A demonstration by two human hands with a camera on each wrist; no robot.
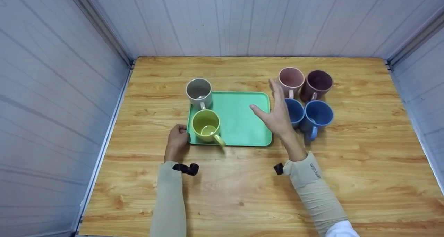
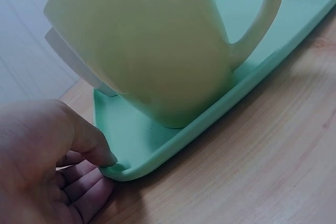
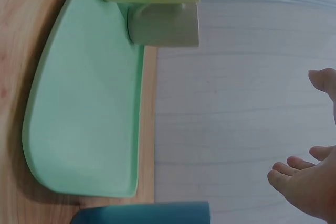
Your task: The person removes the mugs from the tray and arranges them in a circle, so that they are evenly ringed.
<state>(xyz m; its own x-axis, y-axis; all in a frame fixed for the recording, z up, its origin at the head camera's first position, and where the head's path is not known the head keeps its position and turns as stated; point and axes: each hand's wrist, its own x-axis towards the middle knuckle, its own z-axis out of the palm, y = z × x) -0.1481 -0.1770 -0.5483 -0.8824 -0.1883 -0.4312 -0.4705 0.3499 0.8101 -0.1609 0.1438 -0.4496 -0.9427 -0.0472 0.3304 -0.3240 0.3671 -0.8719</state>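
Observation:
My left hand (image 1: 178, 138) pinches the near left corner of a green tray (image 1: 242, 126), thumb on top of the rim and fingers beneath, as the left wrist view shows. On the tray's left side stand a yellow-green mug (image 1: 206, 120), its handle toward the near right, and a grey-white mug (image 1: 199, 89) behind it. My right hand (image 1: 279, 117) is raised over the tray's right edge with thumb and fingers spread, holding nothing. In the head view it partly covers a blue mug (image 1: 295, 111) beside it. A pink mug (image 1: 290, 78) is just beyond the fingertips.
A second blue mug (image 1: 318, 113) and a dark purple mug (image 1: 316, 84) complete the cluster right of the tray. Everything stands on a wooden table (image 1: 229, 202), with pale panel walls (image 1: 225, 18) at the back and both sides.

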